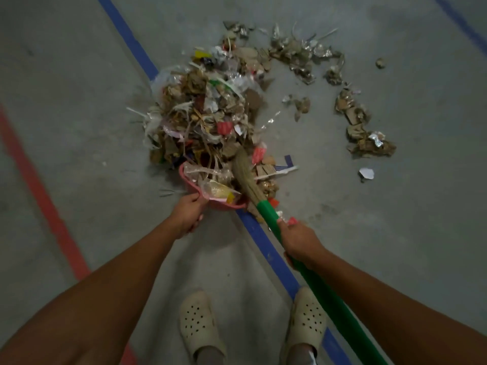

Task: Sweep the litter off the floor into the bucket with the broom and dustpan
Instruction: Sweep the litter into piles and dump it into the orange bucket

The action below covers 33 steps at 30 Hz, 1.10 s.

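The left hand (185,216) is closed around the back end of a pink dustpan (222,206). The fingers curl under it and the thumb lies on top. The part it grips is mostly hidden, so it is probably the handle, but I cannot say for sure. The dustpan sits low on the floor (79,101) with its mouth turned away from the person, and it already has plastic wrap and paper scraps inside.

The right hand (299,242) is wrapped tightly around the green handle of the broom (267,210). The handle goes down past the person's right side to the bottom edge of the view. The straw bristles (243,175) touch the near edge of the litter, just beside the right side of the dustpan.

In front of the dustpan lies a big pile of litter (203,114): cardboard bits, clear plastic, paper strips and some red pieces. More scraps (353,114) lie in a loose curve to the right, well apart from the pile, and one white scrap (366,173) lies alone.

A blue line (274,256) crosses the grey floor diagonally, under the pile and between the hands. A red line (39,191) runs on the left. Two pale shoes (199,325) with holes stand at the bottom.
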Motion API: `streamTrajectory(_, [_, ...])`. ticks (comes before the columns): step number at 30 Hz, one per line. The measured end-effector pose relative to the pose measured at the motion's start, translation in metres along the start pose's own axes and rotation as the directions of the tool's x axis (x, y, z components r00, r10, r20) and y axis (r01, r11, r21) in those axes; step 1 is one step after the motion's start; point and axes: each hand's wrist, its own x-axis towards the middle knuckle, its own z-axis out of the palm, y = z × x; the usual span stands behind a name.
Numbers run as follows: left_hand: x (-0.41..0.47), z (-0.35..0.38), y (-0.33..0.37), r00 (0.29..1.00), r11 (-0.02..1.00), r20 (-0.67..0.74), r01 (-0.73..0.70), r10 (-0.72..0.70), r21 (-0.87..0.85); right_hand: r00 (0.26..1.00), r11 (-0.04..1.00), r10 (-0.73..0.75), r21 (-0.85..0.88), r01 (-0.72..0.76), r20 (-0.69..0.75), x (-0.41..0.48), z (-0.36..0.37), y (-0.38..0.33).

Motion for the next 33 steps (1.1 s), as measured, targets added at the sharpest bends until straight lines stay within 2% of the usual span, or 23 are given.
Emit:
streamTrajectory(4, [-0.036, -0.005, 0.024, 0.998, 0.998, 0.026, -0.051, 0.052, -0.038, 0.998, 0.998, 0.045, -0.048, -0.043, 0.039, -0.037, -0.033, -0.003])
streamTrajectory(10, [-0.106, -0.009, 0.055, 0.997, 0.992, 0.035, -0.064, 0.068, -0.106, 0.997, 0.993, 0.076, -0.092, -0.076, -0.002, -0.117, -0.081, -0.016])
streamTrajectory(17, [-0.23, -0.023, 0.108, 0.991, 0.984, 0.07, -0.101, 0.113, -0.15, 0.99, 0.992, 0.124, 0.022, -0.123, -0.064, -0.245, -0.121, -0.03])
streamTrajectory(21, [-0.298, -0.044, 0.131, 0.988, 0.981, 0.07, -0.126, 0.138, -0.149, 0.979, 0.971, 0.198, 0.149, -0.188, -0.05, -0.326, -0.132, -0.039])
streamTrajectory(33, [-0.45, -0.117, 0.181, 0.966, 0.953, 0.049, -0.24, 0.252, -0.185, 0.983, 0.962, 0.104, 0.267, -0.06, -0.153, -0.507, -0.134, -0.065])
